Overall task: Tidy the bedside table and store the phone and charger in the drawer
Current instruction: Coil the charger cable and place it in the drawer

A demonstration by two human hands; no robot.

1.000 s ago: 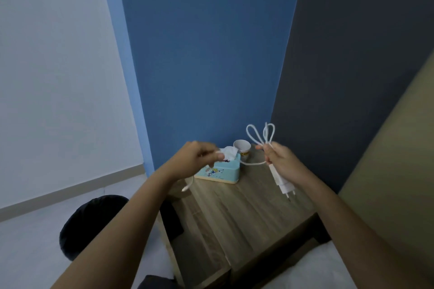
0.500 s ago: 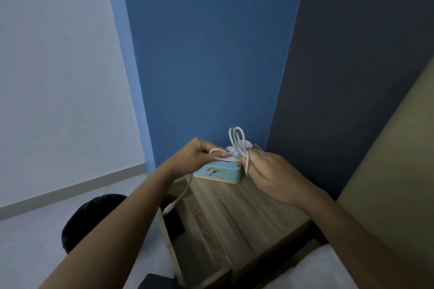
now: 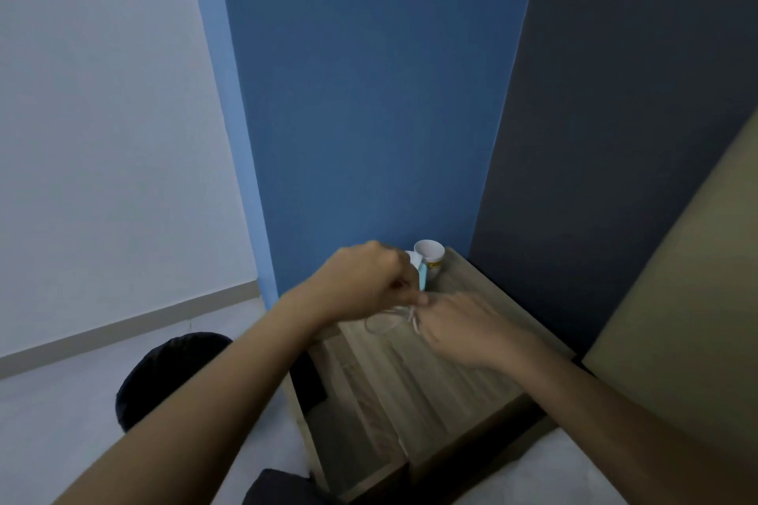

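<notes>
My left hand (image 3: 363, 283) and my right hand (image 3: 461, 326) meet over the wooden bedside table (image 3: 447, 377), both gripping the white charger cable (image 3: 383, 322). A blurred loop of cable hangs between them just above the tabletop. The charger plug is hidden inside my right hand. The drawer (image 3: 348, 422) stands pulled out on the table's left side. No phone is visible.
A light-blue tissue box (image 3: 422, 279) sits at the back of the table, mostly hidden by my left hand, with a white cup (image 3: 429, 256) behind it. A dark round object (image 3: 172, 373) lies on the floor to the left. The bed edge (image 3: 533, 480) is at bottom right.
Both hands have come down and together toward the tabletop. The cable loops that stood above my right hand are now gathered low between the hands.
</notes>
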